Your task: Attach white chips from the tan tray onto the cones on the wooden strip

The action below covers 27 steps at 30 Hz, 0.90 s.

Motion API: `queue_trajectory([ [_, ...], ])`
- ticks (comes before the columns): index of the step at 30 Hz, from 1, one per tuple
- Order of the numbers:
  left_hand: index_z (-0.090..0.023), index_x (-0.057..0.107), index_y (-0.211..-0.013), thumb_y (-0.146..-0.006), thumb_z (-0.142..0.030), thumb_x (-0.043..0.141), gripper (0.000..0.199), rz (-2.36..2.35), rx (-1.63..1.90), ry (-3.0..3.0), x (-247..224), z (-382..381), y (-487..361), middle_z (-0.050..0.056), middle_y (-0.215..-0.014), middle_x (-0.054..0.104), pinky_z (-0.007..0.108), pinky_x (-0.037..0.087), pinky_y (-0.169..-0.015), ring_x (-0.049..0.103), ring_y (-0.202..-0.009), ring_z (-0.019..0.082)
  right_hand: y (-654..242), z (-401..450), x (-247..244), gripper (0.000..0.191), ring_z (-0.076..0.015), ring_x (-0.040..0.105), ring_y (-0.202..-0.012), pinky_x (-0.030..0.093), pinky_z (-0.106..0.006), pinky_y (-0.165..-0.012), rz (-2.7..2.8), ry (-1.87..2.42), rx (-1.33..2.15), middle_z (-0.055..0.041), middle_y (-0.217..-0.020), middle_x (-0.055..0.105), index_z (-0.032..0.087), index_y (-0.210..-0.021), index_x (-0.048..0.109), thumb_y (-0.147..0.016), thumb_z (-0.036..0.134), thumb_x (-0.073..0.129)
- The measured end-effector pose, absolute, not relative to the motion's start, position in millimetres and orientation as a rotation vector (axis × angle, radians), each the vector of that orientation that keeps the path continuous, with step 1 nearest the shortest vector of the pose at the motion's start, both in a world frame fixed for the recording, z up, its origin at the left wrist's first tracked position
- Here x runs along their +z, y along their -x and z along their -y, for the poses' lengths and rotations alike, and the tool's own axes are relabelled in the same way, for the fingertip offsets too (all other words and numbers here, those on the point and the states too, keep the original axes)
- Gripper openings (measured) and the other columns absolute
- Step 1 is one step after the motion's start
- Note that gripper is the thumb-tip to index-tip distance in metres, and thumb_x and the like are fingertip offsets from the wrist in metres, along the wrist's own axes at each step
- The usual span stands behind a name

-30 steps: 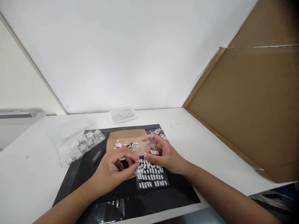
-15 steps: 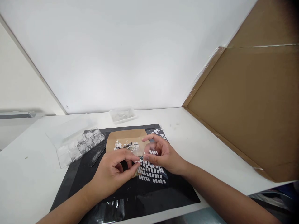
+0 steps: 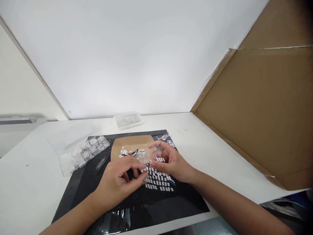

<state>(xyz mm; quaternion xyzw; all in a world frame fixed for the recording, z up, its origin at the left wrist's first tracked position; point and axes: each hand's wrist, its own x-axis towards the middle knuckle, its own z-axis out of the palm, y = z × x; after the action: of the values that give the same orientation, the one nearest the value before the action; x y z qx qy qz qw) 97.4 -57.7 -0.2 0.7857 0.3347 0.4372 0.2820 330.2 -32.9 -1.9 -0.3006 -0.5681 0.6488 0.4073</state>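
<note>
A: Left hand (image 3: 118,178). Quick.
B: Thumb and index tips nearly together at the clear sheet with rows of small white pieces (image 3: 158,180), left edge. Can't tell if anything's between them.
A: Right hand (image 3: 172,163)?
B: Thumb in front, fingers behind, closed on the sheet's upper part; index finger raised, apart from the thumb.
A: Sheet location?
B: Between the 2 hands, over the black mat (image 3: 146,207), near side of the brown paper holder (image 3: 128,140) with loose white and dark bits (image 3: 133,152).
A: Rest?
B: 2nd sheet with white pieces (image 3: 164,137), mat's far right corner. Dark flat tool (image 3: 101,164), left on the mat. Clear compartment box (image 3: 85,153), tilted across the mat's left edge. Shallow translucent container (image 3: 128,121), white table (image 3: 190,140), behind the mat. Brown cardboard panel (image 3: 259,114), right.
</note>
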Motion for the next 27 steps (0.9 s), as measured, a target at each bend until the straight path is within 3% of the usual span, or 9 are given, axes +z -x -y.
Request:
queue_trajectory([
  [7,-0.021,0.076,-0.099,-0.089,-0.025,0.075,0.01,-0.983,1.086,-1.946,-4.6,59.0,-97.2,0.0,-0.079,0.068,0.01,0.045,-0.043,0.063,-0.06,0.007,-330.5,31.8,-2.8,0.05,-0.0045,0.05,-0.054,0.04,-0.016,-0.048,1.449,0.771,1.625,0.0053,-0.081,0.066,0.024,-0.123,0.051,-0.087,0.035,0.084],
  [12,-0.021,0.075,-0.099,-0.089,-0.026,0.075,0.011,-1.005,1.059,-1.849,-5.5,59.3,-96.8,-0.002,-0.073,0.064,0.011,0.044,-0.041,0.06,-0.057,0.007,-332.9,31.0,-3.8,0.047,-0.0112,0.061,-0.067,0.047,-0.019,-0.053,1.465,0.821,1.609,0.0025,-0.08,0.066,0.023,-0.126,0.051,-0.094,0.049,0.074],
  [17,-0.02,0.075,-0.098,-0.09,-0.028,0.074,0.011,-1.03,1.076,-1.8,-3.2,57.6,-96.0,-0.001,-0.073,0.063,0.011,0.045,-0.042,0.06,-0.06,0.008,-336.7,29.5,-1.9,0.049,-0.0108,0.057,-0.064,0.046,-0.022,-0.055,1.499,0.846,1.597,0.0002,-0.085,0.067,0.024,-0.132,0.05,-0.098,0.056,0.065],
  [20,-0.019,0.074,-0.097,-0.09,-0.032,0.075,0.015,-1.047,1.1,-1.722,-3.0,56.3,-95.1,-0.001,-0.074,0.061,0.012,0.045,-0.039,0.058,-0.057,0.008,-337.8,29.8,1.0,0.053,-0.0095,0.056,-0.061,0.042,-0.02,-0.053,1.519,0.846,1.571,0.0015,-0.084,0.067,0.023,-0.132,0.05,-0.094,0.052,0.073],
  [27,-0.02,0.069,-0.106,-0.089,-0.037,0.076,0.025,-1.041,1.123,-1.57,-5.5,55.6,-93.3,-0.003,-0.083,0.057,0.014,0.047,-0.032,0.049,-0.043,0.003,-333.5,30.2,0.1,0.045,-0.011,0.066,-0.076,0.053,-0.022,-0.066,1.427,0.752,1.614,-0.0002,-0.094,0.071,0.023,-0.121,0.053,-0.09,0.037,0.082],
])
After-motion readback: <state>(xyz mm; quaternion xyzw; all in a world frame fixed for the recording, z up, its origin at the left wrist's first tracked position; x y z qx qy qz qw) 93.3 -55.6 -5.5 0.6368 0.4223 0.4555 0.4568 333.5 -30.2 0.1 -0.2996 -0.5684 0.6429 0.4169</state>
